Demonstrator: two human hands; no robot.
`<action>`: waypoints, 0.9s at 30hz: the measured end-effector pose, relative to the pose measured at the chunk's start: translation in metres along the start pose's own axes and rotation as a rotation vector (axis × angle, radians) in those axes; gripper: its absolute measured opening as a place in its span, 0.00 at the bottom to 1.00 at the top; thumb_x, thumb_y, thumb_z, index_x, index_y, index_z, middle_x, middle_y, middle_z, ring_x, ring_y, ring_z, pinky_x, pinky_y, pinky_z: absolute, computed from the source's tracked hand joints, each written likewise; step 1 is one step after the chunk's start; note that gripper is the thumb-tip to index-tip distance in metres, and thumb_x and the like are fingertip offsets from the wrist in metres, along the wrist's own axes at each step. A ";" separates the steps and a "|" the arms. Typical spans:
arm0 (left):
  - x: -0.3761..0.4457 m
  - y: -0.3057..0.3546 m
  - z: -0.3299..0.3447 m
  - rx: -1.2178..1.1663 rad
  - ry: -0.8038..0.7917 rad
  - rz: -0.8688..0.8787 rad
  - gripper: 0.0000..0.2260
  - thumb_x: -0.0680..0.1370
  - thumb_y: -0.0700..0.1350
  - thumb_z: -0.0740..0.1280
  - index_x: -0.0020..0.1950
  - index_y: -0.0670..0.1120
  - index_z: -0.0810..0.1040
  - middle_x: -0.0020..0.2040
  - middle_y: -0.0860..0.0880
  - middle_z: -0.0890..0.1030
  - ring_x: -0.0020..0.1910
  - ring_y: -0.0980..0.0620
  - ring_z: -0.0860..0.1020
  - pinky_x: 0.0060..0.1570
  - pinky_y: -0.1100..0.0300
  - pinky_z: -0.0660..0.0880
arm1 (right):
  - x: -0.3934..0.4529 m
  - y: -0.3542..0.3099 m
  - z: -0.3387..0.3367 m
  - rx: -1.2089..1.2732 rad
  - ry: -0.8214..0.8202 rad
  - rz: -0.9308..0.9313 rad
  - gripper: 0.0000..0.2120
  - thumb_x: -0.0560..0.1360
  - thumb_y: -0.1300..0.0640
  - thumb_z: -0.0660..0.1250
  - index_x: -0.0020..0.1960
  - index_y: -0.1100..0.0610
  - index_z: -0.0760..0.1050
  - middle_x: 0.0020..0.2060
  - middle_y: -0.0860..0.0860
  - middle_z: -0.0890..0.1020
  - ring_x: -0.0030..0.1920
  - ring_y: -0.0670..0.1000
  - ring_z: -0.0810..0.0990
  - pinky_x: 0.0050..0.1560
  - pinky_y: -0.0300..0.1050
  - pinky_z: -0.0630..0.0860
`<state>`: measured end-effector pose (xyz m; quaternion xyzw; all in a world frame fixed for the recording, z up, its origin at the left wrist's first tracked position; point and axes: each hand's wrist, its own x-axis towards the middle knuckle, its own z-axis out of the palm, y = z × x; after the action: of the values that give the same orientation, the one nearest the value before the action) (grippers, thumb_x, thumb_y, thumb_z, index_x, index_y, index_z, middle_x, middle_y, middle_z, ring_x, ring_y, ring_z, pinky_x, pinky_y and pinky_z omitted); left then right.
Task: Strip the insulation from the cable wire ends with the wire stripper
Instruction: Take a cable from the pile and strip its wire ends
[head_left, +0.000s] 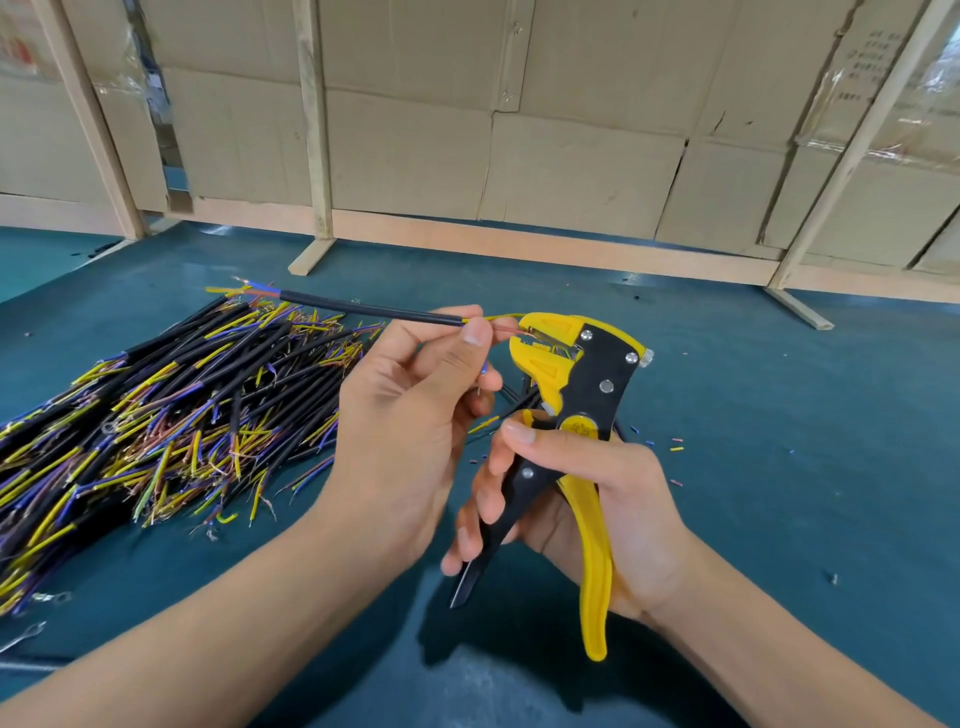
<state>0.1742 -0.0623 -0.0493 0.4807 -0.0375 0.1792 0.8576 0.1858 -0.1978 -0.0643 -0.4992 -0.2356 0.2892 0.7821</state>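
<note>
My left hand (410, 410) pinches a short black cable (363, 308) near its right end, holding it level above the table. The cable's far left end shows blue, brown and yellow wires. At the near end a brown wire (506, 328) reaches into the jaws of a yellow and black wire stripper (576, 384), and a yellow wire arcs over the jaw. A blue wire end pokes out below my fingers. My right hand (587, 499) grips the stripper's two handles, which stand spread apart.
A big pile of black cable pieces (156, 415) with coloured wire ends lies on the teal table (779, 415) at the left. Small bits of cut insulation (675, 448) dot the table right of the stripper. Cardboard sheets on wooden frames (571, 156) wall off the back.
</note>
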 end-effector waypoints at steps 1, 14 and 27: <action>-0.001 0.000 0.000 0.016 0.002 -0.010 0.07 0.75 0.44 0.70 0.50 0.43 0.79 0.40 0.48 0.84 0.35 0.51 0.72 0.34 0.58 0.71 | 0.000 0.001 -0.001 -0.010 0.001 -0.008 0.11 0.78 0.57 0.66 0.40 0.64 0.76 0.34 0.62 0.79 0.36 0.64 0.80 0.45 0.83 0.68; 0.000 0.004 0.001 0.018 -0.031 -0.042 0.08 0.75 0.44 0.69 0.52 0.42 0.80 0.44 0.47 0.85 0.35 0.52 0.72 0.35 0.59 0.71 | 0.001 0.002 -0.002 -0.001 -0.003 -0.006 0.13 0.77 0.55 0.67 0.38 0.63 0.76 0.33 0.60 0.78 0.36 0.64 0.80 0.47 0.75 0.71; -0.005 0.011 0.002 -0.026 -0.108 -0.278 0.08 0.80 0.50 0.67 0.44 0.47 0.77 0.34 0.48 0.73 0.21 0.49 0.70 0.15 0.63 0.68 | 0.000 0.006 -0.005 -0.066 0.031 -0.005 0.13 0.73 0.53 0.72 0.38 0.62 0.77 0.33 0.61 0.79 0.39 0.64 0.78 0.47 0.88 0.59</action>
<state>0.1658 -0.0602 -0.0412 0.4790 -0.0188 0.0321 0.8770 0.1875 -0.1988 -0.0715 -0.5287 -0.2339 0.2714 0.7695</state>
